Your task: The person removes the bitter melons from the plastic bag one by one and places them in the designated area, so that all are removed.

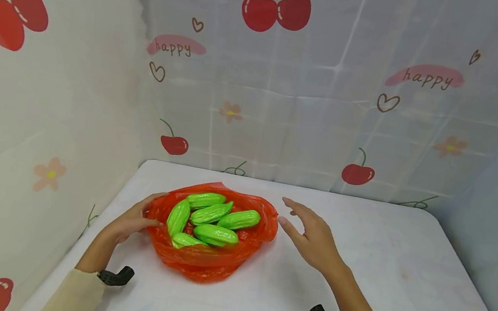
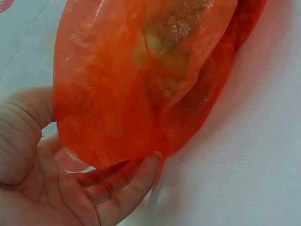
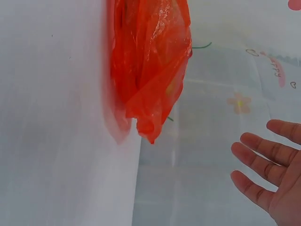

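Observation:
A red, translucent plastic bag [image 1: 209, 269] sits on the white table with its mouth spread wide. Inside lie several bright green, ridged, oblong vegetables like small bitter melons [image 1: 217, 234]. My left hand [image 1: 135, 219] rests against the bag's left side, thumb and fingers spread along its edge. In the left wrist view, fingers of the left hand [image 2: 51, 183] show through the thin plastic bag [image 2: 108, 94]. My right hand [image 1: 313, 239] hovers just right of the bag, holding nothing. Its fingers are extended and apart from the bag [image 3: 155, 70] in the right wrist view.
The white table [image 1: 378, 258] stretches to the right of the bag. A curtain [image 1: 296, 93] printed with cherries hangs behind it, with similar sheets at both sides. Black wrist devices [image 1: 116, 276] are strapped near both cream sleeves [image 1: 79, 293].

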The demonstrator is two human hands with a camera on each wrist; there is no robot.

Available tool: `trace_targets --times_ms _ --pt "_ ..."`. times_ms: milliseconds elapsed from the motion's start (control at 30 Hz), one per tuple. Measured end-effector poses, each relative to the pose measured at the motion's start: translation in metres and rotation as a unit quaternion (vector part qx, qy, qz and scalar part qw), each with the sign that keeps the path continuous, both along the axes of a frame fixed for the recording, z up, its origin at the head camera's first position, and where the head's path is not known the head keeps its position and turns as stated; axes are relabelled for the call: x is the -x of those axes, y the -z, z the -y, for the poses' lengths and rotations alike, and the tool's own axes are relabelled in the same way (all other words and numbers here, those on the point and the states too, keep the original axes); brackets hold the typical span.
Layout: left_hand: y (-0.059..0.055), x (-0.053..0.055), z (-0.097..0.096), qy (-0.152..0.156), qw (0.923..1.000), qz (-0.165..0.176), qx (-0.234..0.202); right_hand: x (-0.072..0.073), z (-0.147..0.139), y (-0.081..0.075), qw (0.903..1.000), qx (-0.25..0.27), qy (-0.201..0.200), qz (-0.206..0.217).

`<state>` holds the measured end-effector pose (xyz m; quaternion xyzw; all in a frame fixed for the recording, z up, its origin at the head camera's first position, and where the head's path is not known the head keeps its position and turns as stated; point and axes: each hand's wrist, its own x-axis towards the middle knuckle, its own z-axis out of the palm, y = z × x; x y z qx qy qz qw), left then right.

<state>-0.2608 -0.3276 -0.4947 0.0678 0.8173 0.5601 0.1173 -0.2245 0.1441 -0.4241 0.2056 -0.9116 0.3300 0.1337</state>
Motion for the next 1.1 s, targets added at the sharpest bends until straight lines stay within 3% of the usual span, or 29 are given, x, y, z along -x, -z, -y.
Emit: trace_targets --times_ms 167,400,633,933,1100 --pt "0.004 -0.002 0.003 0.019 0.9998 -0.007 -0.005 0.0 0.012 0.001 0.9995 0.025 -0.016 0.008" --pt "0.011 -0.002 0.004 0.042 0.9986 -0.021 -0.023 0.006 0.032 0.004 0.993 0.089 -0.07 0.033" --pt "0.022 0.003 0.001 0.03 0.9983 -0.032 -0.039 0.014 0.053 0.017 0.9801 0.143 -0.125 0.058" --pt "0.032 0.004 0.0 0.012 0.9969 -0.051 -0.059 0.022 0.079 0.034 0.9672 0.173 -0.156 0.102" --pt "0.037 0.004 0.003 0.016 0.9963 -0.052 -0.066 0.024 0.087 0.04 0.9696 0.165 -0.146 0.106"
